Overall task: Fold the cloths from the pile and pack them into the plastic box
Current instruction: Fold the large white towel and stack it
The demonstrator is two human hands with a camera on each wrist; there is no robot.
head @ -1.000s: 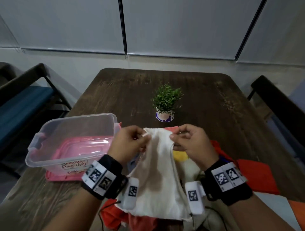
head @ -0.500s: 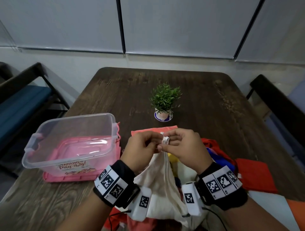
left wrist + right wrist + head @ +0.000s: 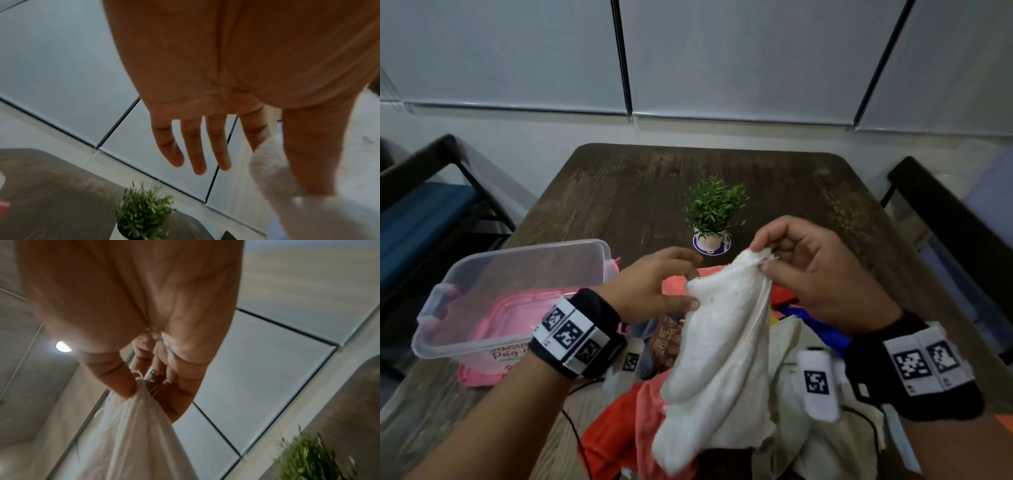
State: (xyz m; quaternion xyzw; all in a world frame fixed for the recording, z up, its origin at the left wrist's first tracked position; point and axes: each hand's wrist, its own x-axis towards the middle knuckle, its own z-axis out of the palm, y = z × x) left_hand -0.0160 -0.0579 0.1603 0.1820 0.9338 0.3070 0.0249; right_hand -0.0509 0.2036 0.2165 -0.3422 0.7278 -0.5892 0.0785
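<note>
Cloths in the pile lie nearest on the desk, and above them hangs the white towel, whose two top corners, brought together half a second ago, now sit pinched in the right hand grip alone. Left hand has let go of them, its thumb and forefinger lightly holding the folded edge lower down, other fingers straight. The first fold looks made; the plastic box, further left, holds no cloth yet.

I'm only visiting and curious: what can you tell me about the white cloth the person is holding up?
The white cloth looks like soft, fluffy terry with a stitched hem. It hangs doubled over and loosely draped, not yet neatly folded. The right hand pinches its top corners together; the left hand pinches its left edge between thumb and forefinger, the other fingers straight. Its lower end rests on the pile of cloths.
</note>
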